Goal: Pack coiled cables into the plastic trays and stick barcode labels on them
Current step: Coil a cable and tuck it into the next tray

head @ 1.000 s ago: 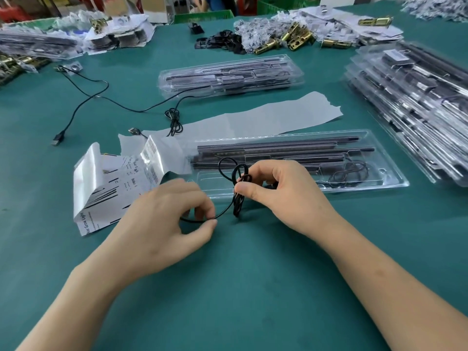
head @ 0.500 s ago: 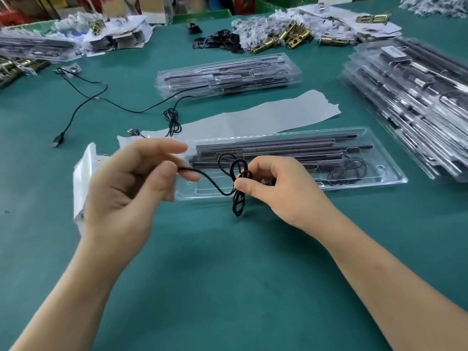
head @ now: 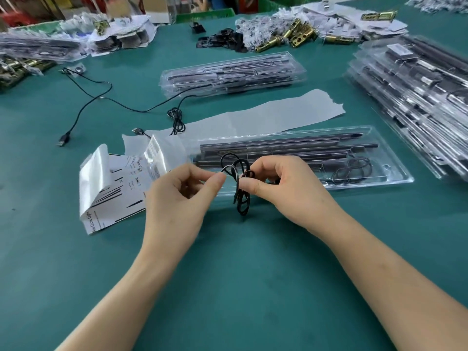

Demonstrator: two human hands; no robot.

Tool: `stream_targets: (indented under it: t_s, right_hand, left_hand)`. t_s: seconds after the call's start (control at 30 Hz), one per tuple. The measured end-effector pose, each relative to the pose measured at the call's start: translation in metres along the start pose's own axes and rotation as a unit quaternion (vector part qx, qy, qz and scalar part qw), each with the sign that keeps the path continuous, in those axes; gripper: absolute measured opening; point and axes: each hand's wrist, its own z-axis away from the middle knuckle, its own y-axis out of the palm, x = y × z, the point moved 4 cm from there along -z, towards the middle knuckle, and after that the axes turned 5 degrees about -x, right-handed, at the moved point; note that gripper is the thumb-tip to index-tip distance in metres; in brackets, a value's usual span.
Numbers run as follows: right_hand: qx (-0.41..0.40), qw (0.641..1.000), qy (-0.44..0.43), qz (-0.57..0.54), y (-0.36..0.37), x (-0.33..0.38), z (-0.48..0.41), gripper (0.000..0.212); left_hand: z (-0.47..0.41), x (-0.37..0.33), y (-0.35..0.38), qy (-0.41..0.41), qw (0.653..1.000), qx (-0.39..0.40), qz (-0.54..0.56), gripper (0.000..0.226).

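Closing in from the left, the left hand (head: 177, 198) now pinches a loop of the cable (head: 241, 202) between thumb and forefinger; the right hand (head: 283, 188) pinches the coil's middle (other fingers curled), over the near edge of the clear tray (head: 379, 183).

1. The coiled cable (head: 241, 198) hangs between the left hand (head: 177, 201) and the right hand (head: 288, 193), pinched by both, above the table (head: 228, 287).
2. Just behind both hands lies the open tray (head: 400, 177), reaching well past the right hand.
3. In that tray, a second coil (head: 352, 171) sits right of the right hand, and long bars (head: 278, 148) lie behind the hands.
4. The label sheet (head: 111, 193) lies left of the left hand.
5. Behind the tray lies a paper strip (head: 266, 115), and behind that a closed tray pack (head: 233, 74).
6. A loose cable (head: 96, 97) trails well behind and left of the left hand.
7. A stack of trays (head: 417, 102) lies well right of the right hand and behind it.
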Motion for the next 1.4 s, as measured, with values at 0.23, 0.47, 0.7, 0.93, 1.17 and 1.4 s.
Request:
stream_targets:
  t_s: [0.23,0.47,0.7,0.93,1.17,1.4]
  right_hand:
    - [-0.001,1.000,-0.011,-0.012,0.000,0.001,-0.001,0.013]
    - [0.018,1.000,-0.007,-0.015,-0.001,0.000,0.000,0.015]
    - [0.013,1.000,-0.011,-0.005,0.000,0.000,0.000,0.013]
    - [0.012,1.000,0.006,-0.006,-0.001,0.000,-0.001,0.016]
    - [0.004,0.999,0.024,-0.021,-0.001,0.001,0.000,0.014]
    - [-0.003,1.000,0.016,-0.008,0.000,0.001,-0.001,0.012]
  left_hand:
    - [0.005,0.000,0.018,-0.107,0.986,0.054,0.120,0.011]
    - [0.007,-0.010,0.010,0.020,0.999,0.031,-0.028,0.008]
    - [0.003,-0.010,0.009,0.005,0.998,0.067,0.002,0.006]
    - [-0.008,-0.010,-0.008,0.071,0.995,-0.036,-0.066,0.021]
    - [-0.015,-0.014,-0.023,-0.002,0.967,0.249,0.055,0.031]
    - [-0.005,-0.017,-0.029,0.056,0.936,0.348,-0.016,0.029]
